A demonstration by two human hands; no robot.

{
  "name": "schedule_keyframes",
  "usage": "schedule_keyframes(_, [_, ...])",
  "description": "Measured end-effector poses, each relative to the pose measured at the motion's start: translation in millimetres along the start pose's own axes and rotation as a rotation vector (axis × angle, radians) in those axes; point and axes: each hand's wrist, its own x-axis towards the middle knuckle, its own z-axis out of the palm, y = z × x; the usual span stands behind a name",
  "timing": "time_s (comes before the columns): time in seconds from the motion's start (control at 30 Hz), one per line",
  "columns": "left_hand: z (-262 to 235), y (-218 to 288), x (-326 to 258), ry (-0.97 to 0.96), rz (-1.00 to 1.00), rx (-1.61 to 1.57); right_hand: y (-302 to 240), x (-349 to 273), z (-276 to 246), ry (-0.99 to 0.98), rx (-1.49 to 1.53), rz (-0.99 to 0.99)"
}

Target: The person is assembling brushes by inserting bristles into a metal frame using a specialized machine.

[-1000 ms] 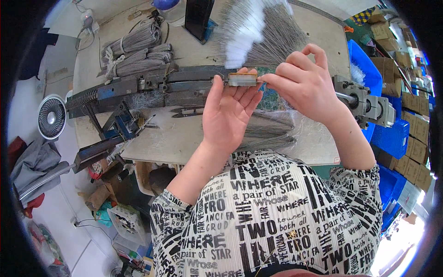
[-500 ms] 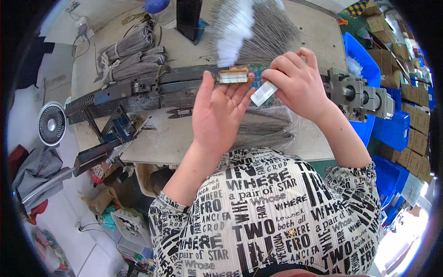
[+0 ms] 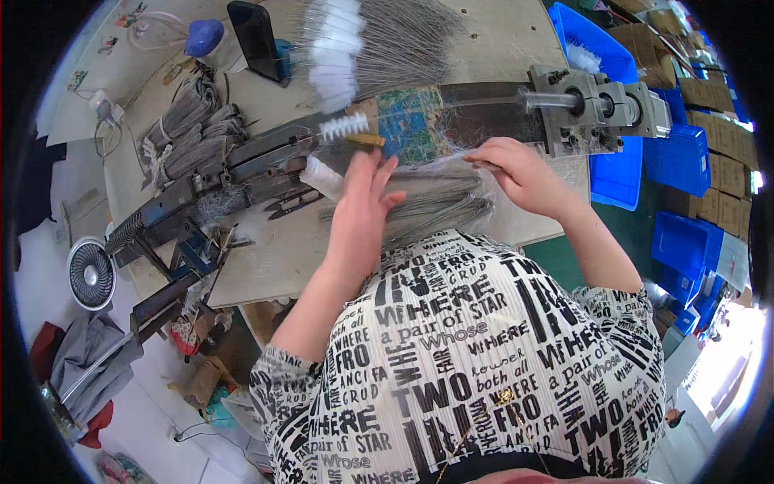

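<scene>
My left hand (image 3: 363,211) reaches over the long metal bar of the machine (image 3: 484,123) with fingers stretched out, slightly blurred. Just beyond its fingertips lies a small yellow-brown strip (image 3: 365,139), and above that a white spiral-bristled brush (image 3: 344,127) in line with a thin wire. A white bristle roll (image 3: 321,176) sits left of that hand, by a pair of dark snips (image 3: 292,205). To the right, my right hand (image 3: 526,179) has its fingers pinched together at the bar's near edge, beside whitish fibres (image 3: 451,159); what lies between the fingertips is hidden.
Grey wire bundles (image 3: 193,125) lie at the left, and fanned wires (image 3: 411,40) with white bristle rolls (image 3: 334,52) at the back. A phone (image 3: 258,40) stands there. A clamp block (image 3: 580,109) ends the bar; blue bins (image 3: 617,173) stand right.
My hands have moved apart: the left turned from palm-up to palm-down, the right swung right and lower. The clear block has left the right fingertips' view. A spiral brush now shows on the wire.
</scene>
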Motion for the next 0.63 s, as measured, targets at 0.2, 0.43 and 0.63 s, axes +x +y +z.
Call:
schedule_keyframes(0.2, [-125.8,-9.3,-79.8,0.335,0.294,-0.352,15.4,-16.9,29.5,0.070,-0.264,0.070])
schedule_keyframes(0.43, [-177.4,-4.9,-134.9,1.258,0.558,-0.434,14.1,-1.7,51.7,-0.038,-0.561,0.011])
schedule_keyframes(0.63, [-306.9,-13.1,-168.6,1.465,0.595,-0.122,10.7,-1.9,35.8,-0.031,-0.360,-0.001])
